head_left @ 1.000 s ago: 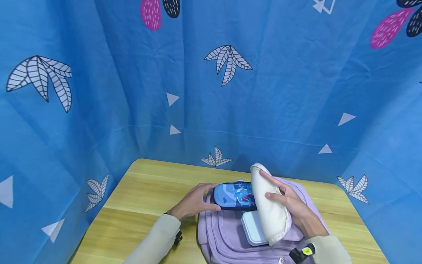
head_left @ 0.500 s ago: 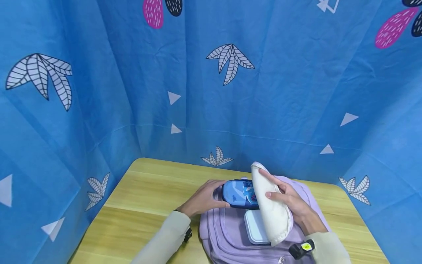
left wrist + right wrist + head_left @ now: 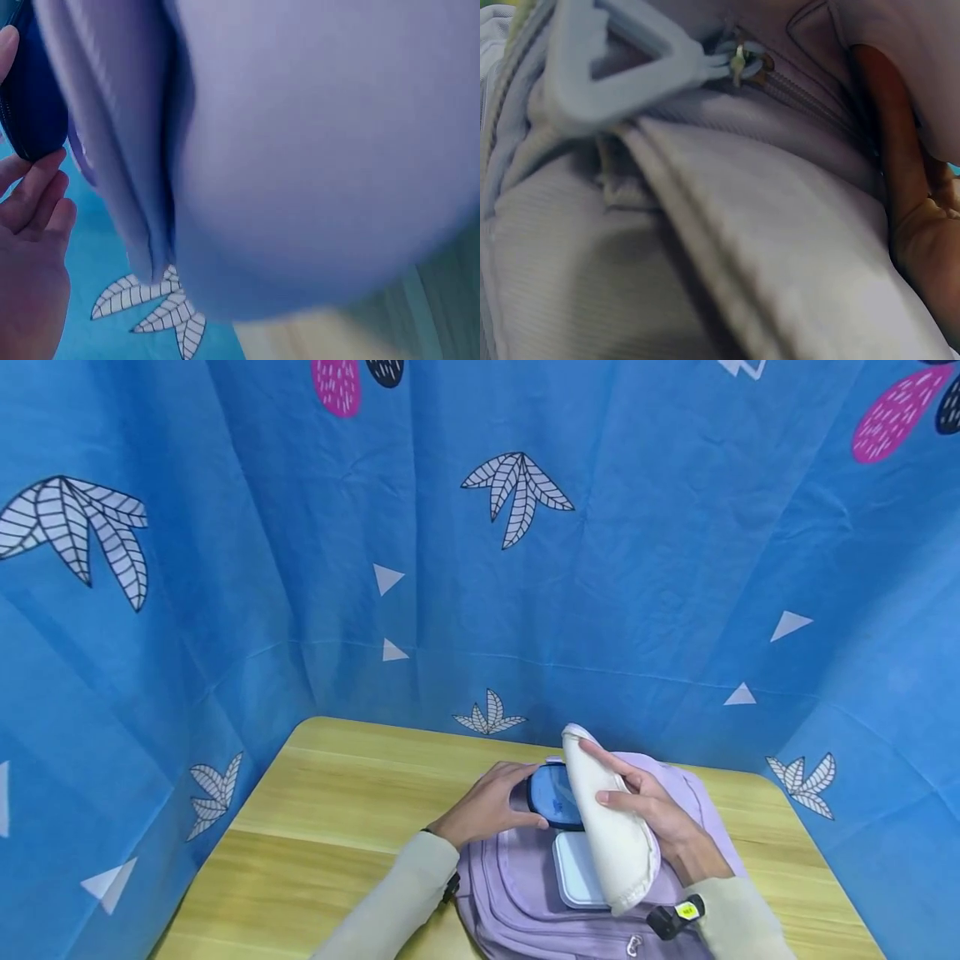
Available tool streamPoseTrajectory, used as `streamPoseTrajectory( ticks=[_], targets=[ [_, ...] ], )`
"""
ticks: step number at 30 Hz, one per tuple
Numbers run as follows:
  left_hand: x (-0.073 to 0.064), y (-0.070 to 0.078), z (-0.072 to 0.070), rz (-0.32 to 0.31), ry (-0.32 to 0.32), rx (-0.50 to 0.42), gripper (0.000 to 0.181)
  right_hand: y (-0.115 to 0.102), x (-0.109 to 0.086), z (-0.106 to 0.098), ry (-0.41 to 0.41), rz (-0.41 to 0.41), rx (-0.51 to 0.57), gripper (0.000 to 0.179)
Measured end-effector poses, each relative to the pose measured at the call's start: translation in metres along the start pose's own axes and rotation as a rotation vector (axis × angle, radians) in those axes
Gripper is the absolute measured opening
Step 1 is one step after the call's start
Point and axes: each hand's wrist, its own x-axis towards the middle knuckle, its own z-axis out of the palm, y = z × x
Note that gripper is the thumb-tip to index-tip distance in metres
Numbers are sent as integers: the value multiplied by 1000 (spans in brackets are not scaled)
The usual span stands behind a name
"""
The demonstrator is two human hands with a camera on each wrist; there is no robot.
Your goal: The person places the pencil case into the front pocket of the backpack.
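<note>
A lilac backpack [image 3: 525, 897] lies on the wooden table. My left hand [image 3: 491, 807] grips the near end of a blue pencil case [image 3: 553, 797], thumb on one side and fingers on the other. The case's far end is hidden under the backpack's cream-lined flap [image 3: 611, 835]. In the left wrist view, the case's dark navy side [image 3: 34, 90] and zip edge show between thumb and fingertips. My right hand [image 3: 651, 806] holds the flap up, thumb on its lining. Below the pencil case, a pale blue box [image 3: 577, 870] is partly covered by the flap.
The wooden table [image 3: 330, 810] extends to the left of the backpack. A blue patterned curtain [image 3: 480, 610] hangs behind and along both sides. In the right wrist view, a grey triangular zip pull [image 3: 622, 67] hangs close to the camera.
My left hand has moved right with the pencil case, sliding it further beneath the flap so less of its printed face shows. The right hand keeps holding the flap in nearly the same place.
</note>
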Motion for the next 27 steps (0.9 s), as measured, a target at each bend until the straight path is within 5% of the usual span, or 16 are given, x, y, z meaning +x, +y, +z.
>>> streamPoseTrajectory(
  ticks=[19,27],
  targets=[
    [5,8,11,-13,41,84,96,2,5,0,-8,-5,38,73],
    [5,-1,4,4,-45,67,96,-5,5,12,78,41,-84,64]
  ],
)
